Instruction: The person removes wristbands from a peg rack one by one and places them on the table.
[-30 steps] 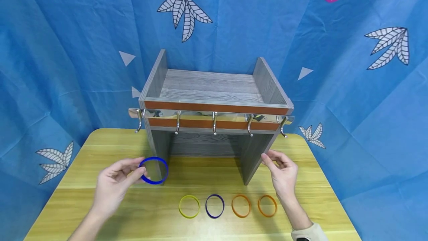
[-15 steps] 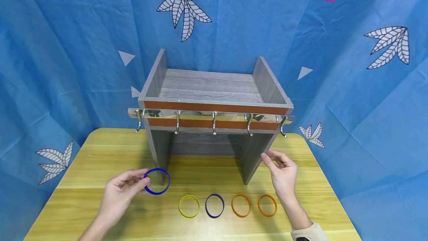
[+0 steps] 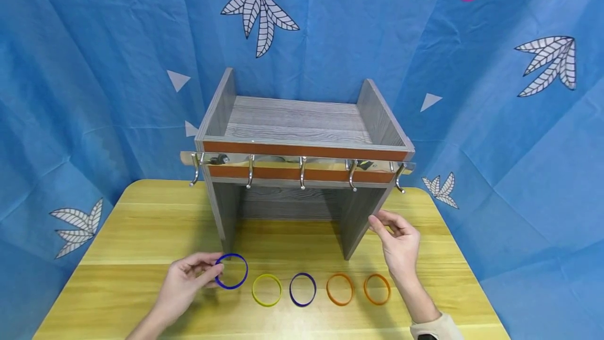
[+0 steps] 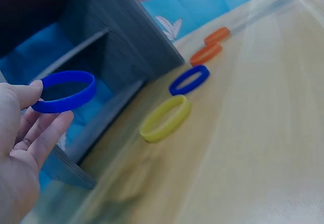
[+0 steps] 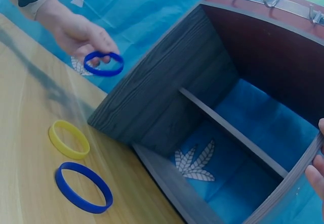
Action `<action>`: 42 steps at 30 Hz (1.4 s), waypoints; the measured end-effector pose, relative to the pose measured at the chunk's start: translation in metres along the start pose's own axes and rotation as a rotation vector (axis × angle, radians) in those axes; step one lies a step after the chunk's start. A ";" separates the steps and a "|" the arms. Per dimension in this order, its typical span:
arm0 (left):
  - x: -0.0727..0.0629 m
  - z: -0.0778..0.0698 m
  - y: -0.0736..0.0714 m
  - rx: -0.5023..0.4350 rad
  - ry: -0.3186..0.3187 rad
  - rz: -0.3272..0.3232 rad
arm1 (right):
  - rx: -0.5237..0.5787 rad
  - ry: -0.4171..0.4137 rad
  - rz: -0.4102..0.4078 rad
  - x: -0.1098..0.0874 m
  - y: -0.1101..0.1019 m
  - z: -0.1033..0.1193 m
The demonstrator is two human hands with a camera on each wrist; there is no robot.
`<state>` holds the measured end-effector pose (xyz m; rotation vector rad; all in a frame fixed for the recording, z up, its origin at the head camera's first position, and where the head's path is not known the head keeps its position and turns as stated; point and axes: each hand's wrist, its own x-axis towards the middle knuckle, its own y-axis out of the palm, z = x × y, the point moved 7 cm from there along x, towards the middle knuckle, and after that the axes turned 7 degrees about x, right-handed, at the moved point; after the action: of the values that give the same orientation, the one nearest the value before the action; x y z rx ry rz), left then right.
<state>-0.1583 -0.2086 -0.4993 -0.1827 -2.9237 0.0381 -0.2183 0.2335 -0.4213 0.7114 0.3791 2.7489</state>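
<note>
My left hand [image 3: 181, 282] pinches a blue silicone wristband [image 3: 246, 272] between thumb and fingers. In the left wrist view this held wristband [image 4: 76, 102] is raised off the table. On the wood table lie a yellow wristband [image 3: 254, 294], a dark blue wristband [image 3: 302, 305] and two orange wristbands [image 3: 341, 305] [image 3: 377, 304] in a row. The held one hovers just left of the yellow one. My right hand [image 3: 400, 240] holds the front edge of the right side panel of a grey wooden shelf [image 3: 297, 119], fingertips on both sides of it in the right wrist view.
Along the shelf front runs a shiny metal rail [image 3: 278, 161] with several bare hooks [image 3: 302, 174]. A blue curtain [image 3: 118, 67] with leaf prints hangs behind and beside the table [image 3: 108, 277].
My left hand has moved down and to the right with the blue wristband, toward the yellow one. My right hand has stayed at the shelf panel.
</note>
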 end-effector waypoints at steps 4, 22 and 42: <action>-0.002 0.018 0.000 0.059 -0.089 -0.013 | 0.000 0.000 0.007 0.000 0.000 0.000; -0.016 0.067 -0.003 0.168 -0.418 -0.009 | 0.010 -0.012 0.017 0.000 0.000 0.001; -0.019 0.082 0.000 0.203 -0.501 0.049 | -0.011 0.000 0.003 -0.001 0.000 0.001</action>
<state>-0.1570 -0.2125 -0.5831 -0.2407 -3.3795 0.4477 -0.2172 0.2335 -0.4209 0.7092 0.3634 2.7519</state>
